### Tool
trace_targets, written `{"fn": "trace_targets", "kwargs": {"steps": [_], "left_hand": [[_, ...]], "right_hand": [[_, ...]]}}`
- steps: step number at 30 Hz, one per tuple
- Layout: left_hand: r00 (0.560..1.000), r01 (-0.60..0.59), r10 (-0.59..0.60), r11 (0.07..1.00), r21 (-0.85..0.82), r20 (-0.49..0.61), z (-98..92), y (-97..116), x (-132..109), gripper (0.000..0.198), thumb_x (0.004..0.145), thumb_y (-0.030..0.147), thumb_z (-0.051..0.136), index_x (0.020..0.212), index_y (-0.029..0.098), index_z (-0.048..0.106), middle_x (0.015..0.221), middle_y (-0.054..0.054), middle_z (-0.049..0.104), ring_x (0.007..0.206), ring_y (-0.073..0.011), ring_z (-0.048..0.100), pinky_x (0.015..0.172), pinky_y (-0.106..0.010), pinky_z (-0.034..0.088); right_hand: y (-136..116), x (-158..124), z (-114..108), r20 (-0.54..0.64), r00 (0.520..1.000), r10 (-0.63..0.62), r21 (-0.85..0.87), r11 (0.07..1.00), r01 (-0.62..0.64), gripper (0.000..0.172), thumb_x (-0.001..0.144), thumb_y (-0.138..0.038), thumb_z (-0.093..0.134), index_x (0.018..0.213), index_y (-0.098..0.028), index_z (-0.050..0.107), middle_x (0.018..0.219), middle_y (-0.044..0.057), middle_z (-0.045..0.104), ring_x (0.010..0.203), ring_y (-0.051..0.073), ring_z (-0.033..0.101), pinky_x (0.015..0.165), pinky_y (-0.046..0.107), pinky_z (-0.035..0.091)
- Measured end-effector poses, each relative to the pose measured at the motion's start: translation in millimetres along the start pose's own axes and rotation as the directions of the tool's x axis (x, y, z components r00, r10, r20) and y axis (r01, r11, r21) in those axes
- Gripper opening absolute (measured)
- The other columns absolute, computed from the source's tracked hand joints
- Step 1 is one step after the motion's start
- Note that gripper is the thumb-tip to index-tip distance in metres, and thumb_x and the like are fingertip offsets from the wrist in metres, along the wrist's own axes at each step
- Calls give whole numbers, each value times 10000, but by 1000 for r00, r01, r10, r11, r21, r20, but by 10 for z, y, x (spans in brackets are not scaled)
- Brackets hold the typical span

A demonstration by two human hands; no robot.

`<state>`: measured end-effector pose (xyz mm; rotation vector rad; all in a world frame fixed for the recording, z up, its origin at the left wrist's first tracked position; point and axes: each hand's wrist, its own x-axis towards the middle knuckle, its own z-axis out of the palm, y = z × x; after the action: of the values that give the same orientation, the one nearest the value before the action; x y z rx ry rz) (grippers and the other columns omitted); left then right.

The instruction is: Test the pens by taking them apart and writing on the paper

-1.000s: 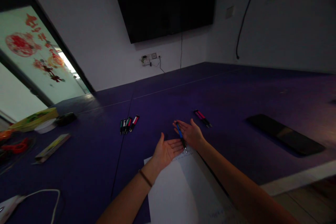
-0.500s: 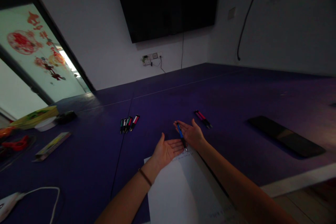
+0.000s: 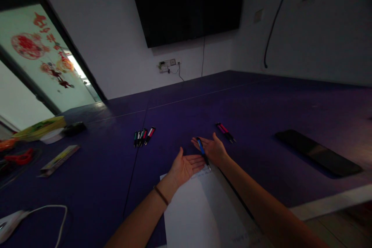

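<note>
Palm up, my left hand (image 3: pixel 183 166) lies over the top of a white sheet of paper (image 3: pixel 188 213), its fingers stretched toward the other hand. My right hand (image 3: pixel 213 150) is also turned up with its fingers extended. A blue and black pen (image 3: pixel 202 150) rests across the right fingers and palm, its tip pointing down toward the paper. The left fingertips come close to the pen; whether they touch it I cannot tell. Neither hand is closed around it. Faint handwriting shows on the paper near the hands.
Several pens (image 3: pixel 142 137) lie in a row at the left, and pink and black pens (image 3: pixel 225 132) lie beyond my right hand. A black phone (image 3: pixel 318 153) is at the right. Farther left are a narrow box (image 3: pixel 59 160), red-handled scissors (image 3: pixel 20 158) and a white cable (image 3: pixel 64 213).
The pen's tip has shifted slightly right and down as it lies on my right hand. Both hands keep nearly the same pose; the view has moved a little.
</note>
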<state>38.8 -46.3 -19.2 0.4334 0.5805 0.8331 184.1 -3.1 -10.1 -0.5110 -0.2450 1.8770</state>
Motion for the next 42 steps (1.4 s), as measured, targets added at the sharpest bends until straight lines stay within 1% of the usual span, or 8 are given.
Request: {"fn": "trace_targets", "kwargs": {"steps": [2,7,11,18,23,29,34,42], "left_hand": [[1000,3,-3,1000,2,2,-2,3,0,701,795,554,194,968,-56,493,871,-240,577,925,-270,528,859,-384,334],[1000,1,-1,1000,0,2,-12,4,15,712,789,563,205,948,-63,503,854,-238,578,891,-269,541,860,-390,330],[1000,1,-1,1000,-3,7,-21,3,24,714,785,571,203,918,-54,521,840,-230,582,880,-269,545,866,-395,325],[1000,22,-22,1000,5,11,-19,19,20,718,787,570,193,919,-55,520,865,-233,574,895,-267,536,884,-400,313],[999,24,-25,1000,19,22,-22,16,20,704,790,566,193,925,-41,522,869,-226,576,894,-263,538,890,-394,307],[999,12,-13,1000,26,50,-34,12,22,704,792,558,197,947,-55,506,876,-236,573,898,-269,538,887,-396,298],[999,18,-19,1000,12,38,-39,13,28,711,793,555,200,965,-70,493,898,-244,562,911,-270,531,888,-390,300],[999,27,-27,1000,4,27,-34,9,25,706,790,561,204,948,-57,507,893,-242,563,920,-268,526,887,-383,306]], "right_hand": [[-2,0,2,1,1000,2,20,1000,-2,600,835,-486,194,1049,17,439,959,251,572,984,270,528,747,382,491],[-6,33,-52,16,1000,16,19,1000,-17,590,833,-498,169,1045,-32,462,991,226,570,996,253,524,779,385,475],[-6,34,-67,42,999,12,4,1000,-13,621,830,-509,143,1048,-23,462,1017,233,560,1026,240,504,811,364,457],[-3,28,-58,37,999,-6,-1,1000,6,630,822,-525,139,1032,-31,470,1009,230,564,1032,238,500,838,370,437],[-1,71,-115,80,997,-11,-1,1000,11,669,814,-540,132,1014,-7,485,1015,251,553,1053,238,482,868,368,413],[5,61,-113,91,996,-26,-32,999,29,655,819,-529,123,985,-25,506,1006,238,565,1041,233,493,880,376,402],[4,44,-87,85,996,-25,-44,999,29,645,825,-519,104,932,-49,533,974,214,587,1019,227,511,886,370,399],[0,44,-92,104,994,-15,-67,998,22,660,824,-525,109,988,-32,515,1063,215,545,1061,223,477,904,352,384]]}}
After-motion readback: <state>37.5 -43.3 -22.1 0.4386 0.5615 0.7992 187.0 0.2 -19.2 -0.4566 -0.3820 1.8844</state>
